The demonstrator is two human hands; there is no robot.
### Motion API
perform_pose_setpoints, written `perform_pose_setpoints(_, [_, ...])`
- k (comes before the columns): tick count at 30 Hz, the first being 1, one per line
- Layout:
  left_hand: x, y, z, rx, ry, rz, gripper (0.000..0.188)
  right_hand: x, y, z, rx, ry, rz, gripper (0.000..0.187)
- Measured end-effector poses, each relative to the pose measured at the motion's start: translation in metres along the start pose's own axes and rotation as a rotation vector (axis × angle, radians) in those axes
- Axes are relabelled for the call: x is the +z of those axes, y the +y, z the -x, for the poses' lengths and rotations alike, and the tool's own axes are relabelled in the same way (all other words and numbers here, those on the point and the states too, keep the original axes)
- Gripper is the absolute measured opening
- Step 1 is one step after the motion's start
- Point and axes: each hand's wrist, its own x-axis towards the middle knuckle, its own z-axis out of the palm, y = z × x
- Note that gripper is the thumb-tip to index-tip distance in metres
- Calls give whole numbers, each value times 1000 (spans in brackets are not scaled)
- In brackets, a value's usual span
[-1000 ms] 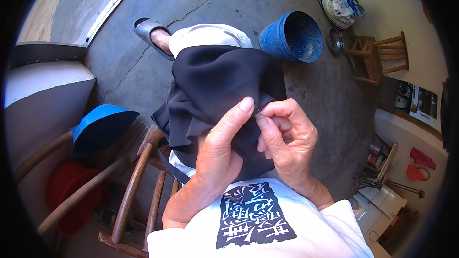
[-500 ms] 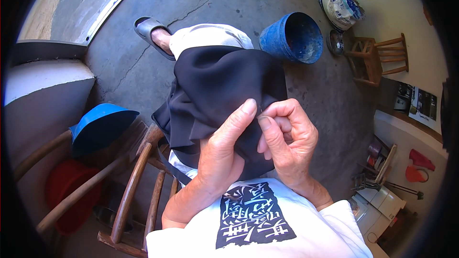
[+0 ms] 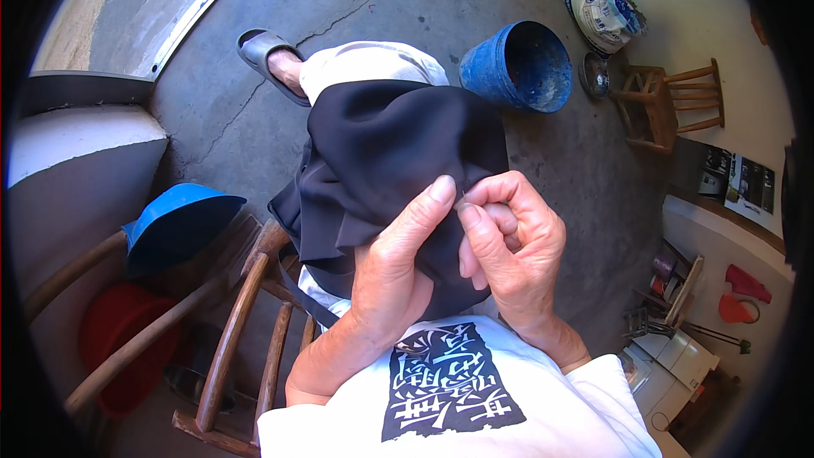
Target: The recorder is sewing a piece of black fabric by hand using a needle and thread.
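Black cloth lies draped in folds over my lap. My left hand grips it from beneath, with the thumb lying on top and the other fingers hidden under the fabric. Just beside that thumb, my right hand is closed in a pinch of thumb and forefinger. Between those fingertips shows a thin, light sliver that looks like a sewing needle. Its point is close to the cloth; whether it pierces it I cannot tell.
A blue bucket stands on the concrete floor beyond my knees. To the left are a wooden chair, a blue basin and a red basin. A small wooden chair and a white sack are at the far right.
My right hand has shifted very slightly, still pinching by the left thumb. The left hand and the cloth look almost the same.
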Motion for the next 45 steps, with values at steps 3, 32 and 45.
perform_pose_setpoints(3, [1, -1, 0, 8, 42, -28, 20, -1, -1, -1, 20, -8, -7, 1])
perform_pose_setpoints(32, [2, 4, 5, 11, 27, -78, 20, -1, 6, -1, -36, -33, -15, 5])
perform_pose_setpoints(45, [9, 3, 7, 36, 53, -135, 15, -2, 10, -3, -116, -28, 8, 6])
